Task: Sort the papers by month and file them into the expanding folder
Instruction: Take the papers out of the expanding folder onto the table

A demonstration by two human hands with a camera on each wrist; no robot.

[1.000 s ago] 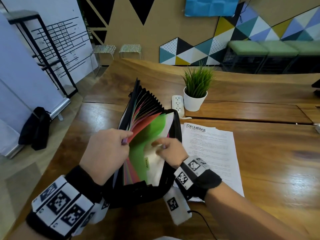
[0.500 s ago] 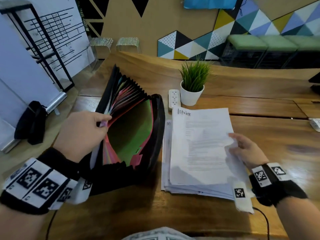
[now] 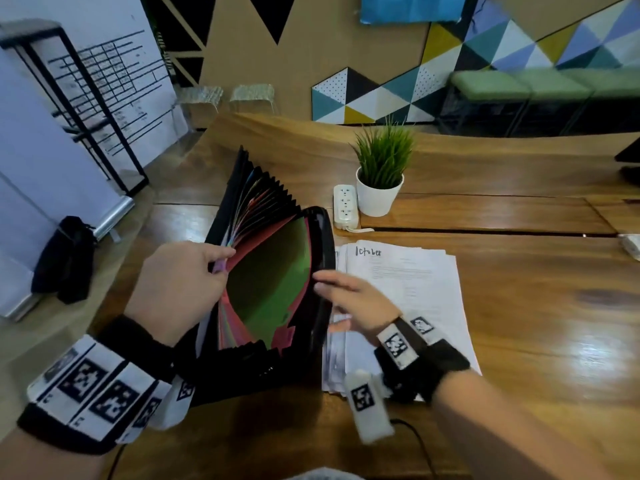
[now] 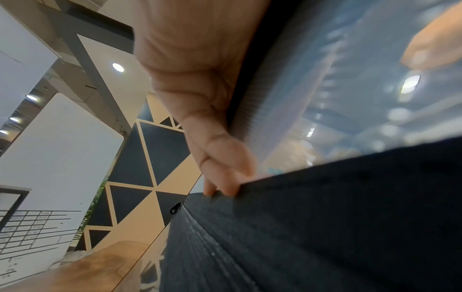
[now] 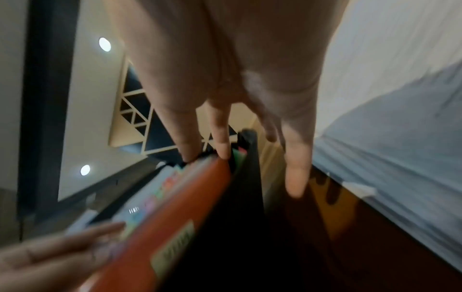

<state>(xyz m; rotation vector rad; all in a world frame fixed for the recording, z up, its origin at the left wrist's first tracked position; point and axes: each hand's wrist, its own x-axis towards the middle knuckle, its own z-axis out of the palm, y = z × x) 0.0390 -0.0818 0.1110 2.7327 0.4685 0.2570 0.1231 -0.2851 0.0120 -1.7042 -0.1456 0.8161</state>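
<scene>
While the left hand (image 3: 180, 289) pinches the dividers back, the expanding folder (image 3: 266, 282) stands agape at centre frame.
Right hand (image 3: 356, 303), fingers straight and empty, hovers at the folder's rim; the October-topped papers (image 3: 415, 278) lie right of it, seemingly next: lift that sheet, find its pocket.

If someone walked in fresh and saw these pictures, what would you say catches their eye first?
Most likely the black expanding folder fanned open at the centre of the wooden table, its red and green dividers showing, with the left hand pinching dividers back and the right hand reaching open toward its rim. Beside it on the right lies a white paper stack headed October, with a potted green plant behind.
</scene>
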